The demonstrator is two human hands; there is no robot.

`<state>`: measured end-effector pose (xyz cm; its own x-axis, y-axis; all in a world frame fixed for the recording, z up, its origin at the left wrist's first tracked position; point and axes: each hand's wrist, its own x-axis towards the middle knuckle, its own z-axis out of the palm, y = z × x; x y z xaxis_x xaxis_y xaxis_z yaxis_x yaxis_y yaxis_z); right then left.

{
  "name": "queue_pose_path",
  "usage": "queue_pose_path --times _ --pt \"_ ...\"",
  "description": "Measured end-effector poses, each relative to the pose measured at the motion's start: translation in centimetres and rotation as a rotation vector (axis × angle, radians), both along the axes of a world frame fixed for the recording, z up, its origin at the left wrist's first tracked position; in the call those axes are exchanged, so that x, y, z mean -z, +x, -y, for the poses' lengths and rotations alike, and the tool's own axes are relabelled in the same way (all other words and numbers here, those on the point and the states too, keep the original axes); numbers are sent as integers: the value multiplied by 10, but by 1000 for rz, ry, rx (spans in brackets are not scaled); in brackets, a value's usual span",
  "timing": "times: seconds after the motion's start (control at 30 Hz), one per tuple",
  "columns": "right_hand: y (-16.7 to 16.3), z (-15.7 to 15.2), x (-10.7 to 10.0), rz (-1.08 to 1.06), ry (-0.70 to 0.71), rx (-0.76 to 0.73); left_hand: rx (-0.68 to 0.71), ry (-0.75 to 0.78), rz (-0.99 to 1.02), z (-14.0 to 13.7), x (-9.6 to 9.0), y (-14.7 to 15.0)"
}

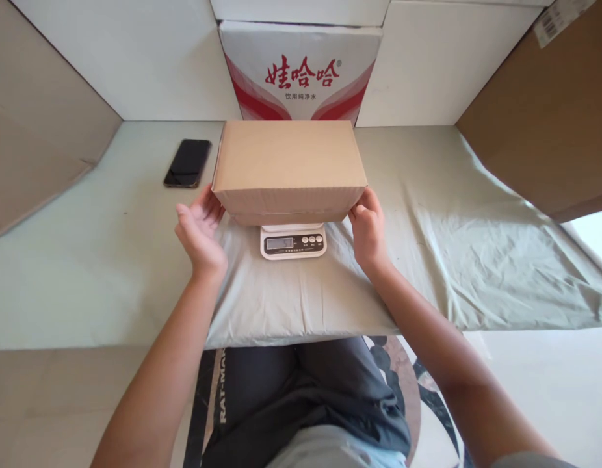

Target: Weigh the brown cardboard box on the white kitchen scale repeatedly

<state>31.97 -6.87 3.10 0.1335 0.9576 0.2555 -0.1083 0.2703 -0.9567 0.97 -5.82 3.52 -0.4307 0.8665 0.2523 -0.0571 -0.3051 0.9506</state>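
A closed brown cardboard box (288,156) is directly over a small white digital scale (294,247); whether its weight rests there I cannot tell. My left hand (201,234) holds the box at its lower left corner, thumb raised and fingertips partly hidden behind the side. At the lower right corner my right hand (366,227) grips the box with bent fingers, some of them out of sight. The box covers most of the scale's platform. Only the scale's front shows, with its buttons and a lit display whose digits are too faint to read surely.
A black phone (188,162) lies left of the box on the pale green tablecloth (110,260). Behind stands a white and red carton (301,71) against white panels. Large cardboard pieces flank the table at left (32,123) and right (549,117). The cloth is wrinkled at right.
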Motion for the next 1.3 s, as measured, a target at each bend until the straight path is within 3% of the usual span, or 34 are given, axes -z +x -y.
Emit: queue_pose_path --times 0.27,0.4,0.53,0.67,0.77,0.87,1.07,1.3 --pt "-25 15 -12 14 115 -85 -49 -18 -77 22 -5 33" --pt "-27 10 -13 17 191 -59 47 69 -91 22 -21 32" --pt "-16 -29 -21 85 265 -37 173 118 -139 2 -49 25" --pt "-16 -96 -25 137 260 -25 197 -39 -150 -55 -63 28" --pt "-25 -136 -16 108 206 -15 190 -145 -19 -98 -53 38" --pt "-34 -156 1 11 118 -3 177 -163 21 -121 -33 45" --pt "-32 -161 14 -1 76 -43 166 -169 34 -126 -4 43" --pt "-28 -154 11 5 9 -17 166 -140 24 -128 -5 47"
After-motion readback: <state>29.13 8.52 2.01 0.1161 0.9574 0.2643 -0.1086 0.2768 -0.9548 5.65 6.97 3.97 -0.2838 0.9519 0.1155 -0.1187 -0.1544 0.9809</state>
